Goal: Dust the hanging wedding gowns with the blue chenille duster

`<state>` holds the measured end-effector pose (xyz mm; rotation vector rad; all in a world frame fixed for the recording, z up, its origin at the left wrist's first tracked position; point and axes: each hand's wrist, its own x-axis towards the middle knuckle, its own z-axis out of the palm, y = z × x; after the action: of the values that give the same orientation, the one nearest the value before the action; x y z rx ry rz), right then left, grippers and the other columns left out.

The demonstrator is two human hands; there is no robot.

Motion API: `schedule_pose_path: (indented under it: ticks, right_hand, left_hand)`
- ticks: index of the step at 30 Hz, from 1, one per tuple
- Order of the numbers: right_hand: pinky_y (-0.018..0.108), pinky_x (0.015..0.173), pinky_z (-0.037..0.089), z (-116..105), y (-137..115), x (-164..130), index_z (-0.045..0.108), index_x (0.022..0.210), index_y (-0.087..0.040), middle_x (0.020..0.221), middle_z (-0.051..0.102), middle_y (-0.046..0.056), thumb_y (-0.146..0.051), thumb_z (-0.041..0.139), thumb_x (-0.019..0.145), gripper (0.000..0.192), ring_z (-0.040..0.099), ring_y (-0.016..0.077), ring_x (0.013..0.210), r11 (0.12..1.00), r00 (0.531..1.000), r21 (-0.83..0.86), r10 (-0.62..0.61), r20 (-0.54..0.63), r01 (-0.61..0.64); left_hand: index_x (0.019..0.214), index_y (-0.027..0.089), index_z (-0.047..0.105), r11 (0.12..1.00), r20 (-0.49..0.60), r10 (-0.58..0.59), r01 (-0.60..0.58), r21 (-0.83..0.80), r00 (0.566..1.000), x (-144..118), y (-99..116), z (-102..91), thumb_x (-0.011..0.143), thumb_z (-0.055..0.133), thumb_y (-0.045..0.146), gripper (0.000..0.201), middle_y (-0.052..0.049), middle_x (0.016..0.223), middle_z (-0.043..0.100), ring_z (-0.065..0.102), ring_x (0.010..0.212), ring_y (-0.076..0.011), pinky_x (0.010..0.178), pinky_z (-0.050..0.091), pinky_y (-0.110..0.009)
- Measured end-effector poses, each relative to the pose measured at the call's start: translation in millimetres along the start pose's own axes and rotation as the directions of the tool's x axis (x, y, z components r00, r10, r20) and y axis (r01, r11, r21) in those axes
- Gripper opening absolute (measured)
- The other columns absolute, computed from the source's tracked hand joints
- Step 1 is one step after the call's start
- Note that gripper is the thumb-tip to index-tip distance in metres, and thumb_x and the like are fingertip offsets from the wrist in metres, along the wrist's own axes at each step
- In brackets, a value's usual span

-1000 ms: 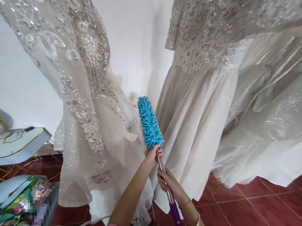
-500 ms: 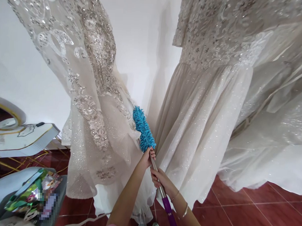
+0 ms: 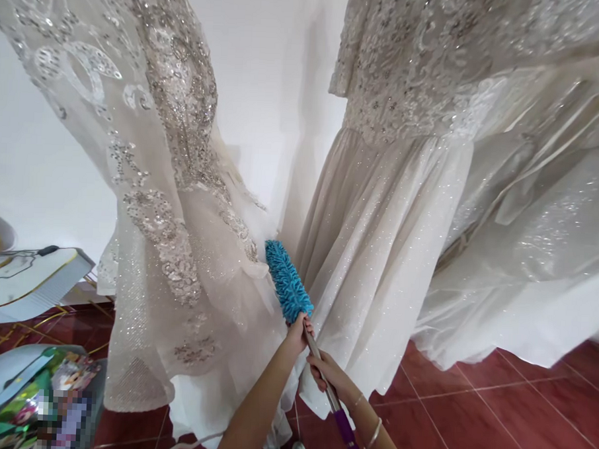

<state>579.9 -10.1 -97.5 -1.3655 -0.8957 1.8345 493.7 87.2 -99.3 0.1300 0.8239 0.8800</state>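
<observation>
Both my hands grip a duster with a fluffy blue head (image 3: 287,281) and a metal-and-purple pole (image 3: 339,418). My left hand (image 3: 297,331) holds the pole just under the blue head. Lower down the pole sits my right hand (image 3: 325,373), with bracelets on its wrist. The blue head lies against the skirt of a beaded ivory gown (image 3: 180,232) hanging on the left. A second glittery gown (image 3: 388,228) hangs to the right of the duster.
More pale gown fabric (image 3: 541,248) spreads at the right over the red tiled floor (image 3: 494,418). A white table with gold trim (image 3: 23,285) stands at the left. A grey bin with colourful wrappers (image 3: 28,398) sits at the lower left. A white wall lies behind.
The duster head has come down from between the gowns a second ago to the lower skirt of the left gown. Both hands keep their grip on the pole.
</observation>
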Motion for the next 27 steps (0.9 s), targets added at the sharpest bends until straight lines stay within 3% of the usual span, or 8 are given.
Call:
schedule_pose_path:
  ticks: [5,11,14,20,27]
  right_hand:
    - [0.019,0.031,0.021,-0.9,-16.4,-7.7,0.039,0.076,-0.027,0.040,0.043,-0.016,-0.050,0.069,0.067,0.039,0.029,0.0038,0.026,0.998,0.998,-0.023,-0.063,-0.014,0.062]
    - [0.018,0.030,0.019,24.5,-65.7,-30.7,0.037,0.076,-0.027,0.041,0.041,-0.016,-0.044,0.066,0.074,0.033,0.028,0.0031,0.027,0.974,0.974,-0.016,-0.225,0.001,0.225]
    - [0.018,0.029,0.018,38.9,-82.7,-33.3,0.037,0.076,-0.027,0.041,0.039,-0.017,-0.044,0.066,0.076,0.034,0.027,0.0032,0.026,0.969,0.968,0.017,-0.248,0.049,0.247]
    - [0.017,0.028,0.018,57.9,-76.7,-17.2,0.035,0.078,-0.028,0.040,0.041,-0.017,-0.045,0.068,0.071,0.038,0.027,0.0032,0.025,0.979,0.972,0.029,-0.206,0.118,0.204]
    - [0.017,0.030,0.020,58.3,-34.7,-6.3,0.037,0.078,-0.027,0.040,0.041,-0.017,-0.048,0.067,0.070,0.037,0.027,0.0030,0.026,0.990,0.988,0.031,-0.137,0.077,0.135]
  left_hand:
    - [0.069,0.023,0.039,0.999,-0.018,0.044,-0.044,-0.020,0.999,-16.5,11.0,27.3,0.072,0.075,0.027,0.037,0.014,0.051,0.029,0.029,0.038,-0.0030,0.044,0.028,-0.017]
    - [0.067,0.023,0.038,0.986,0.158,0.154,-0.161,0.033,0.975,-55.7,48.6,70.6,0.073,0.072,0.028,0.034,0.014,0.051,0.023,0.023,0.039,-0.0034,0.042,0.024,-0.018]
    - [0.068,0.023,0.039,0.974,0.230,0.207,-0.223,0.046,0.951,-75.4,69.0,78.3,0.075,0.070,0.029,0.032,0.013,0.052,0.023,0.021,0.039,-0.0035,0.042,0.024,-0.018]
    - [0.069,0.022,0.038,0.967,0.214,0.244,-0.254,0.024,0.946,-88.4,87.9,55.6,0.079,0.070,0.028,0.034,0.013,0.054,0.023,0.021,0.038,-0.0023,0.042,0.025,-0.016]
    - [0.068,0.022,0.039,0.984,0.097,0.176,-0.179,0.014,0.980,-66.1,63.5,17.6,0.076,0.074,0.029,0.037,0.013,0.051,0.024,0.022,0.038,-0.0028,0.042,0.027,-0.016]
